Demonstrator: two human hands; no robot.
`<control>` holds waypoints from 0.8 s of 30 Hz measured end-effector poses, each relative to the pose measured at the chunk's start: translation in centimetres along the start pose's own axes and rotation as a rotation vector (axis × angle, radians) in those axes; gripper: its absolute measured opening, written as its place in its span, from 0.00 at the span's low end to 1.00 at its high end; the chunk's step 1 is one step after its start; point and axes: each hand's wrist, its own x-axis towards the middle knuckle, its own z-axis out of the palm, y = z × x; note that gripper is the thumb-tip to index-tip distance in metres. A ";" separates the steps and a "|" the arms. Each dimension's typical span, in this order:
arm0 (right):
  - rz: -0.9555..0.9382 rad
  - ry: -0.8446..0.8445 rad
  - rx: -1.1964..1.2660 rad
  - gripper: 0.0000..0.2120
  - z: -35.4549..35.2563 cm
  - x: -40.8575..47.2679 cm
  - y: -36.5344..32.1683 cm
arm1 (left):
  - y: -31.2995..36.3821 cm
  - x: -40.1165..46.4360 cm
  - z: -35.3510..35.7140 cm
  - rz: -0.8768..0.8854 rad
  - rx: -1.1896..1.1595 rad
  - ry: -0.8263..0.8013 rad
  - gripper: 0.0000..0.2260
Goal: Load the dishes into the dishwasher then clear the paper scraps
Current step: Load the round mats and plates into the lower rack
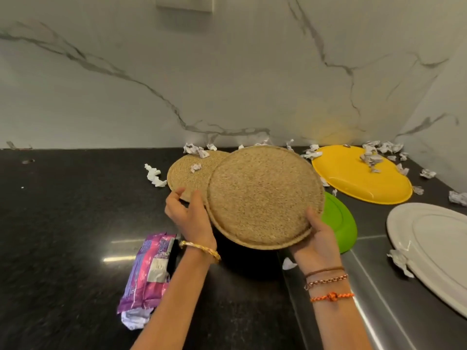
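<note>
A speckled tan plate (265, 195) is lifted and tilted above the black counter (63, 210). My right hand (314, 236) grips its lower right rim, thumb on top. My left hand (188, 215) holds its left rim with the thumb against the edge. A second tan plate (189, 173) lies flat behind it with paper scraps (195, 150) on it. A green plate (341, 223), a yellow plate (353, 178) carrying scraps and a white plate (434, 243) lie to the right. More crumpled scraps (154, 174) are scattered along the wall.
A purple wrapper (149, 271) lies on the counter beside my left forearm. A steel surface (379, 299) runs along the right under the white plate. The marble wall (227, 72) closes the back and right corner.
</note>
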 end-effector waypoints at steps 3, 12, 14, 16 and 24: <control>-0.006 0.053 0.090 0.09 0.5 -0.1 -0.9 | -0.5 3.4 0.9 -0.201 -0.035 0.084 0.05; -0.006 0.206 0.142 0.16 -0.4 1.2 -1.5 | -1.7 7.0 2.2 -0.400 0.007 0.108 0.23; -0.016 0.207 0.124 0.14 -0.3 1.3 -1.5 | -1.5 7.4 2.3 -0.415 0.001 0.068 0.20; -0.027 0.201 0.119 0.17 -0.2 1.5 -1.7 | -0.9 7.7 2.7 -0.464 -0.008 0.034 0.18; -0.038 0.226 0.147 0.08 0.5 1.6 -2.3 | 0.0 7.5 4.2 -0.485 -0.108 -0.162 0.21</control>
